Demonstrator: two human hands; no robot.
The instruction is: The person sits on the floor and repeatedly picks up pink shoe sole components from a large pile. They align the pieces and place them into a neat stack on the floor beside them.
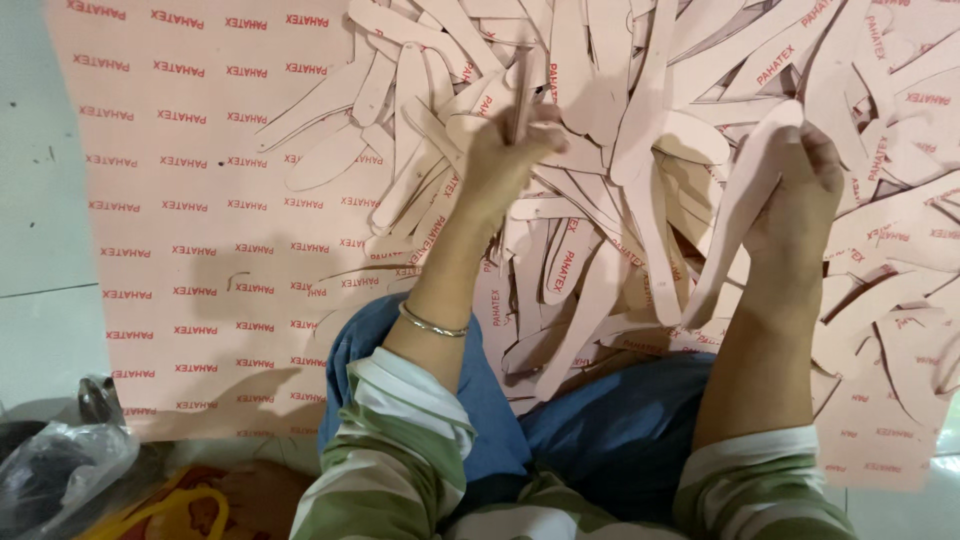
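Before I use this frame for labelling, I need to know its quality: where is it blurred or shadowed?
Head view: the left hand and the thin stick it holds are motion-blurred; the right hand gripping a pink cut-out strip is sharper; soft shadows lie on the pink printed sheet at lower left; lighting is even, without glare.

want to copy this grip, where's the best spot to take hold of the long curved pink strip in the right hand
Grip the long curved pink strip near its rounded upper end, where the right hand pinches it now, coming from the right edge. It is thin and flat, so thumb and fingers can probably close on its two faces, and its lower length hangs free over the pile of pink cut pieces. The left hand is busy with a thin stick-like piece.
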